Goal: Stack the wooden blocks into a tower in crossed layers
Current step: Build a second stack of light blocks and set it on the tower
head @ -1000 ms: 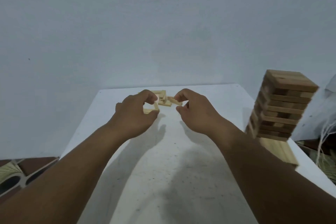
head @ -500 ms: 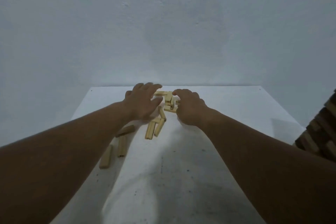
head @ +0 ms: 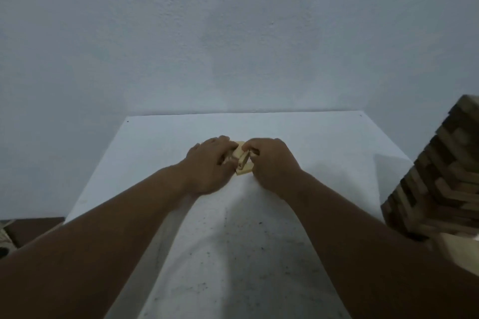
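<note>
Both hands, left hand [head: 207,163] and right hand [head: 269,160], pinch small wooden blocks [head: 243,162] on the surface [head: 324,142]; light, stiff, probably slippery, so grip the long sides.

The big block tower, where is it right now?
In the head view, the tall wooden block tower stands at the table's right edge, beside the right forearm, apart from both hands.

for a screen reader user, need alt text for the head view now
Two hands, left hand and right hand, close around a small cluster of wooden blocks on a white table. A tall block tower stands at the right edge.
</note>
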The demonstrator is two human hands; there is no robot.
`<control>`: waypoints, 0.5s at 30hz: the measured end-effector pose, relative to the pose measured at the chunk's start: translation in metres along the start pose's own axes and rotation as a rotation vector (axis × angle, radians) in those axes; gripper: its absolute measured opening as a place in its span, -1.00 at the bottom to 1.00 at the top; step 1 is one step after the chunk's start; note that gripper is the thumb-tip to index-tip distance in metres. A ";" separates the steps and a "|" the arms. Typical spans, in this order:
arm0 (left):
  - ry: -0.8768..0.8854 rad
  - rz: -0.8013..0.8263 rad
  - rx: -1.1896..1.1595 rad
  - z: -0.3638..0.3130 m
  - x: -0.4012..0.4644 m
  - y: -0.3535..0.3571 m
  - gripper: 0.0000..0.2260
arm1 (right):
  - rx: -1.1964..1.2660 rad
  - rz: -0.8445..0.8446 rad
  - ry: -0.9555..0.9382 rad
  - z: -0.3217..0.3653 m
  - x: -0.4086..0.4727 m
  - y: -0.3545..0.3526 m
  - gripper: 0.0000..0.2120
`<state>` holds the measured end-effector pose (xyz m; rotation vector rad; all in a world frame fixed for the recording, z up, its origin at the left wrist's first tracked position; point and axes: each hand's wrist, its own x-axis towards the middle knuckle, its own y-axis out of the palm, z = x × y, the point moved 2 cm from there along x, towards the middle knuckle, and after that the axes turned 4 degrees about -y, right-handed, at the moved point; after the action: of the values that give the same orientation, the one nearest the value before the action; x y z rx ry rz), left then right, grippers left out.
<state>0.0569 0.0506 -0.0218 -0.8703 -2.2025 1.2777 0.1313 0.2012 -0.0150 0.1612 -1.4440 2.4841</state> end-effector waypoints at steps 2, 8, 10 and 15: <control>-0.018 0.001 0.025 -0.015 -0.018 0.002 -0.83 | -0.010 -0.017 -0.038 0.005 -0.029 -0.006 -0.70; -0.066 -0.012 0.080 -0.053 -0.069 0.016 -0.73 | -0.079 -0.053 -0.036 0.020 -0.115 -0.019 -0.69; -0.064 -0.058 0.132 -0.066 -0.086 0.022 -0.67 | -0.072 -0.084 -0.044 0.024 -0.137 -0.024 -0.67; -0.112 -0.274 0.035 -0.090 -0.126 0.034 -0.72 | -0.026 -0.184 0.000 0.028 -0.176 -0.042 -0.69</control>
<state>0.2135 0.0273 -0.0173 -0.4724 -2.2835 1.2522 0.3110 0.1667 -0.0059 0.2755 -1.3936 2.3171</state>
